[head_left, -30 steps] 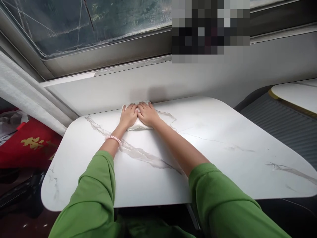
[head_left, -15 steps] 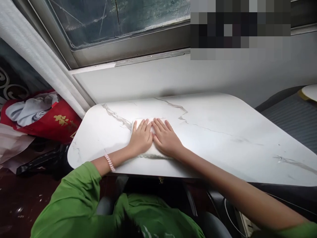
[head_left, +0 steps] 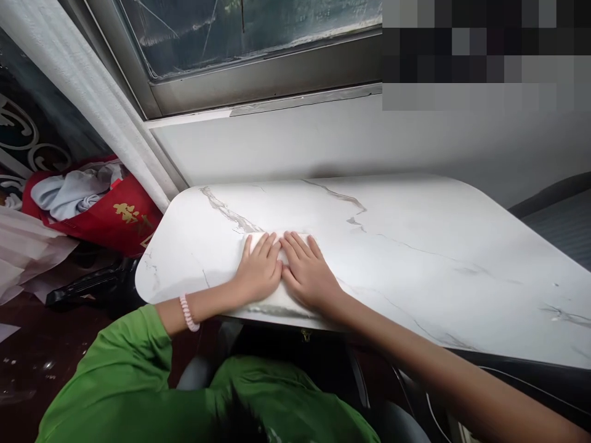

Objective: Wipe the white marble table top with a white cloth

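Note:
A folded white cloth [head_left: 287,303] lies flat on the white marble-patterned table [head_left: 415,246], close to its front edge. My left hand [head_left: 259,266] presses on the cloth's left part, palm down, with its fingers stretched out. On the right part rests my right hand [head_left: 308,267], also flat and with fingers extended. The two hands touch or nearly touch at the thumbs. Much of the cloth is hidden under them. A pink coiled band [head_left: 188,312] circles my left wrist.
A red bag [head_left: 111,215] with grey cloth inside stands left of the table, by a white curtain [head_left: 92,80]. Behind the table are a wall and a window [head_left: 258,31]. A grey chair [head_left: 566,215] is at the right.
Both hands and the cloth have slid back toward the table's front edge. The camera view has shifted a little, so the table and bag appear further right.

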`<state>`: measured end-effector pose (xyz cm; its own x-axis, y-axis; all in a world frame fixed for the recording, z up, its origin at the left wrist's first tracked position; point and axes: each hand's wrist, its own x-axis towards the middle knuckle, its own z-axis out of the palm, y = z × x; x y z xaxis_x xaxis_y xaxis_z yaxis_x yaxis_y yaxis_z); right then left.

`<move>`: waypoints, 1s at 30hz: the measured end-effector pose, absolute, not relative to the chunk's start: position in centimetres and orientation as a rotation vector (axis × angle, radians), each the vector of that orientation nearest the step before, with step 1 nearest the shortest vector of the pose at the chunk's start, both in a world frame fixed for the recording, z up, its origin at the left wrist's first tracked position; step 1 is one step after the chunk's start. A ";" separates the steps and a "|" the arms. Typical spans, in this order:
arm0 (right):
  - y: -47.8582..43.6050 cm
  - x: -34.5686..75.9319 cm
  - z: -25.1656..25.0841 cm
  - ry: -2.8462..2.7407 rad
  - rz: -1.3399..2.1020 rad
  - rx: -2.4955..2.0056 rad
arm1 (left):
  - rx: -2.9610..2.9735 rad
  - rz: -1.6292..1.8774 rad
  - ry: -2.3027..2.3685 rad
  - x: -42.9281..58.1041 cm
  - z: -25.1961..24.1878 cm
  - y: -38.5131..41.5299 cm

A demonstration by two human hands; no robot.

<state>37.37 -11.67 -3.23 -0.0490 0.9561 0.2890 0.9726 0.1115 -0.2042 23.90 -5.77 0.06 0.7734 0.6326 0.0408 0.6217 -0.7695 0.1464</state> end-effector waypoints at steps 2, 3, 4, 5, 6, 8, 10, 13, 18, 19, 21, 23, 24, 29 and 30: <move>-8.8 37.8 -3.1 -2.041 -0.054 -1.888 | 2.804 0.074 1.061 24.6 0.1 -3.0; -7.2 38.1 -2.9 -2.035 -0.049 -1.889 | 2.793 0.074 1.087 25.0 0.0 -1.4; -5.5 38.4 -2.8 -2.030 -0.041 -1.890 | 2.790 0.100 1.110 25.4 0.0 0.2; -3.9 38.7 -2.6 -2.027 -0.028 -1.895 | 2.792 0.138 1.128 25.9 -0.1 1.8; -2.3 39.1 -2.5 -2.023 -0.013 -1.904 | 2.796 0.183 1.142 26.4 -0.2 3.4; 0.5 39.8 -2.3 -2.005 0.015 -1.936 | 2.803 0.242 1.142 27.3 -0.5 6.2; 2.8 40.5 -2.4 -1.971 0.023 -1.971 | 2.805 0.252 1.111 28.2 -0.7 8.7; 5.3 41.5 -2.9 -1.929 -0.004 -1.979 | 2.808 0.272 1.061 29.4 -0.9 11.6; 7.8 42.9 -3.4 -1.909 0.001 -1.920 | 2.806 0.323 1.048 30.7 -1.1 14.4; 8.1 43.1 -3.4 -1.907 0.005 -1.916 | 2.808 0.327 1.051 30.8 -1.1 14.7; 8.6 43.4 -3.3 -1.905 0.003 -1.906 | 2.814 0.331 1.059 31.0 -0.8 15.0; 8.8 43.5 -3.1 -1.902 0.003 -1.897 | 2.817 0.323 1.059 31.1 -0.6 15.1; 8.8 43.5 -3.0 -1.899 0.008 -1.896 | 2.816 0.316 1.063 31.2 -0.4 15.0; 7.8 43.3 -2.6 -1.919 0.040 -1.881 | 2.825 0.313 1.146 31.0 -0.5 13.5; 7.2 43.3 -2.5 -1.930 0.044 -1.875 | 2.827 0.316 1.162 30.9 -0.7 13.0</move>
<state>43.27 7.24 -2.49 0.0219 0.9567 0.2904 0.9424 0.0772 -0.3256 30.89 12.98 -0.67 0.6934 0.7019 0.1631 0.6878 -0.7122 0.1406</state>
